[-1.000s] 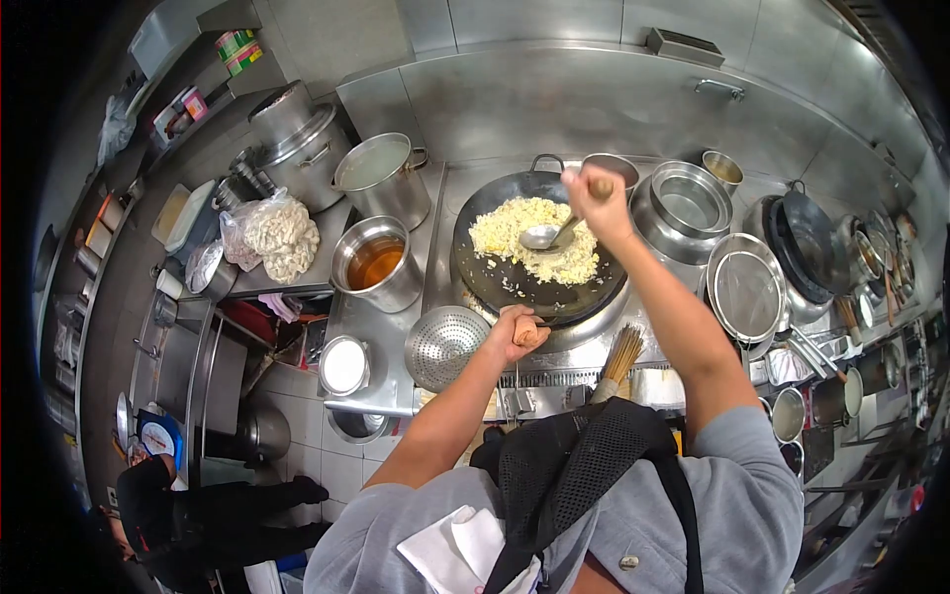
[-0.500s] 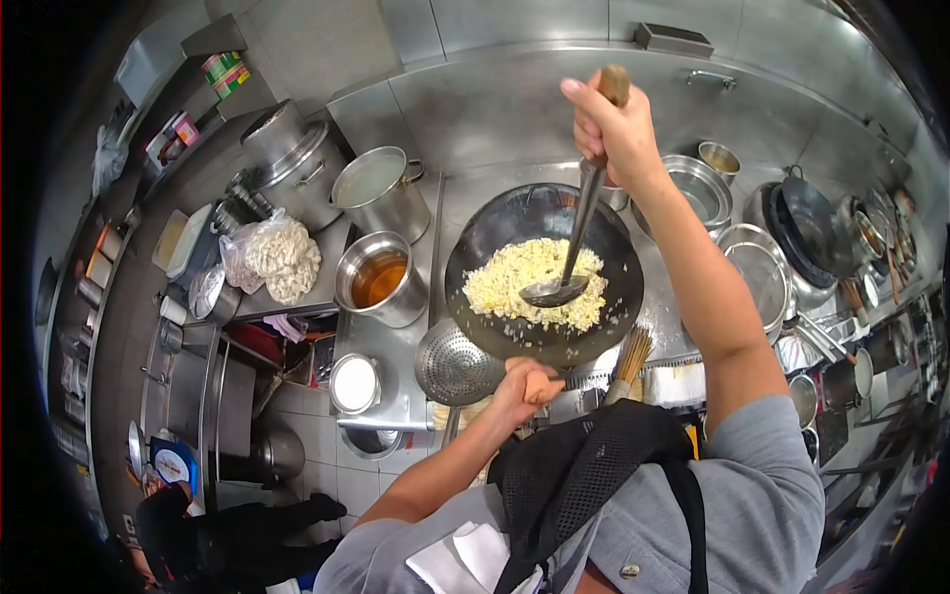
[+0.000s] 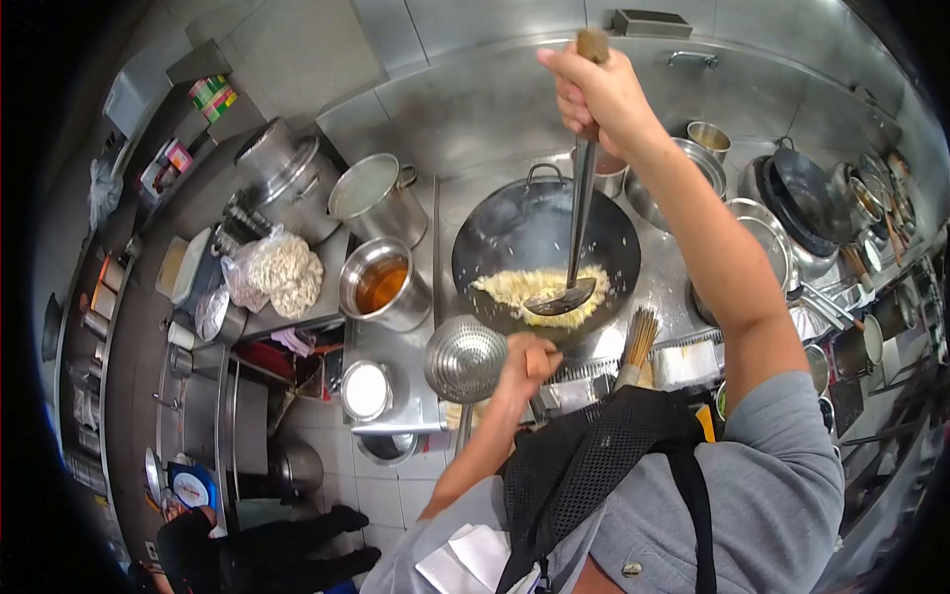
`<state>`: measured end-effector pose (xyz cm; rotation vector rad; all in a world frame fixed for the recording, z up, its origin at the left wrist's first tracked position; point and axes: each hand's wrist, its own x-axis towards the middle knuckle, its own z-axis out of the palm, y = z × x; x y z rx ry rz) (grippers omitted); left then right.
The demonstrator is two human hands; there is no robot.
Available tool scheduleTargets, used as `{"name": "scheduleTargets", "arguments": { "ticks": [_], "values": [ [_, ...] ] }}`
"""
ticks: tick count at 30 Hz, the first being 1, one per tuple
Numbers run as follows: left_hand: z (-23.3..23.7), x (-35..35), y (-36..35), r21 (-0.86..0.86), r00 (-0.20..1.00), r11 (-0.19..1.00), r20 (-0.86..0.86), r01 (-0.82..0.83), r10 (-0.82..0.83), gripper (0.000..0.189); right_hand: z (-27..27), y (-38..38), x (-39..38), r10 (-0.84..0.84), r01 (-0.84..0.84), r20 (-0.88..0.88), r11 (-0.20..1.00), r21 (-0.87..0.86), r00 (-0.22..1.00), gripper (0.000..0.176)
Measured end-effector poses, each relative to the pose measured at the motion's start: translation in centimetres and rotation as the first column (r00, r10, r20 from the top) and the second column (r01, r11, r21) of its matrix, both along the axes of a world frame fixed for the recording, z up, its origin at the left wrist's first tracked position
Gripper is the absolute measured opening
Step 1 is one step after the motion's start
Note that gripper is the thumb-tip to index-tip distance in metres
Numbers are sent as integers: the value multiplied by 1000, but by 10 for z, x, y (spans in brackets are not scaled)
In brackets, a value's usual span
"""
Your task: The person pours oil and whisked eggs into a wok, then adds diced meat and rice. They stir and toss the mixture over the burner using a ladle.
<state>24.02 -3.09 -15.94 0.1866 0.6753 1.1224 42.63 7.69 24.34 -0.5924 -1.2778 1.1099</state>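
Note:
My right hand (image 3: 606, 97) is wrapped round the wooden-ended handle of a long metal ladle (image 3: 584, 198), held almost upright. The ladle's bowl rests against yellowish fried rice (image 3: 515, 289) with egg in a dark wok (image 3: 495, 238). Closed at the wok's near edge, my left hand (image 3: 529, 364) grips the wok there; its fingers hide the grip itself. The rice lies bunched in the near half of the wok, and a loop handle stands at the far rim. Beside my left hand is a perforated strainer (image 3: 465, 358).
Left of the wok stand a pot of amber liquid (image 3: 381, 287), a taller pot (image 3: 368, 198) and a white-filled container (image 3: 366, 389). A bamboo brush (image 3: 638, 342) sits near my body. Stacked pans (image 3: 807, 203) are at right. Another person's dark-clothed legs (image 3: 287, 554) show lower left.
The rice, spread across the wok before, is now gathered toward its near side. The wok has tipped, showing its far handle. My right hand has shifted slightly up and left with the ladle.

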Motion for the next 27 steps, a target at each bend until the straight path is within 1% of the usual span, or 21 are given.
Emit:
{"name": "scheduleTargets", "arguments": {
  "ticks": [2, 4, 5, 7, 8, 9, 10, 12, 14, 16, 17, 18, 19, 20, 21, 22, 23, 24, 25, 26, 27],
  "values": [
    [19, -3, -1, -49, 999, 999, -51, -9, 7, 8, 14, -7, -11, -22, 21, 83, 1000, 16, 996, 41],
    [32, 0, -18, -160, 997, 986, -64, 39, -50, 11, 27, -15, -11, -20, 14, 127, 999, 48, 992, 41],
    [23, 0, -14, -150, 995, 986, -58, 76, -86, 11, 25, -15, -14, -58, 48, 146, 996, 76, 988, 37],
    [-6, 1, 15, -114, 995, 990, -33, 87, -91, 11, -3, -7, -24, -107, 83, 192, 988, 128, 975, 34],
    [-12, 4, 28, -73, 994, 992, -8, 107, -108, 12, -38, 5, -32, -125, 91, 221, 983, 158, 967, 35],
    [14, 10, 28, -66, 994, 994, -52, 90, -93, 16, -86, 35, -39, -147, 124, 208, 985, 121, 967, 33],
    [7, 5, 16, -66, 993, 993, -60, 101, -105, 16, -103, 47, -32, -192, 186, 161, 981, 51, 968, 30],
    [-23, -2, -31, 104, 989, 984, -44, 143, -139, 8, -91, 55, -11, -225, 225, -9, 972, 60, 974, 31],
    [-62, -14, -69, -20, 989, 989, -5, 149, -149, 10, -48, 47, 8, -194, 197, -47, 977, 76, 980, 32],
    [-45, -18, -54, 52, 989, 988, -46, 144, -141, 10, -5, 20, 7, -103, 104, -11, 987, 122, 995, 33],
    [-29, -16, -52, 103, 988, 985, -78, 139, -131, 11, 0, 10, 0, -101, 102, -13, 988, 120, 995, 33],
    [-3, -8, -31, -71, 998, 997, -67, 6, -11, 7, -2, -1, -12, -124, 120, 37, 987, 105, 992, 33],
    [-4, -8, 0, -1, 998, 999, 39, 49, -49, 7, -5, -8, -22, -145, 137, 86, 986, 92, 986, 33],
    [10, -1, 19, 30, 996, 999, -90, 23, -20, 8, -36, 7, -32, -203, 179, 125, 968, 176, 971, 34],
    [11, 4, 35, 8, 993, 999, -111, 44, -42, 9, -90, 36, -40, -231, 207, 124, 961, 181, 965, 33],
    [-5, -1, 30, 6, 992, 999, -116, 52, -51, 9, -125, 55, -42, -267, 242, 120, 952, 189, 956, 33],
    [-25, -5, 19, 38, 999, 998, 1, 46, -46, 8, -124, 55, -30, -276, 250, 121, 948, 197, 953, 33],
    [-38, -4, 10, 81, 991, 996, 126, 30, -40, 7, -117, 59, -15, -228, 215, 43, 954, 210, 973, 32],
    [-36, -6, -15, -23, 997, 1000, -77, 20, -22, 12, -112, 61, -5, -175, 180, -41, 959, 218, 984, 32],
    [-63, -19, -38, -58, 993, 995, -86, 76, -81, 14, -80, 50, 6, -257, 252, 0, 949, 191, 967, 33],
    [-81, -27, -46, -90, 986, 988, -91, 129, -137, 17, -54, 42, 14, -157, 167, -73, 973, 157, 985, 32]
  ]
}}
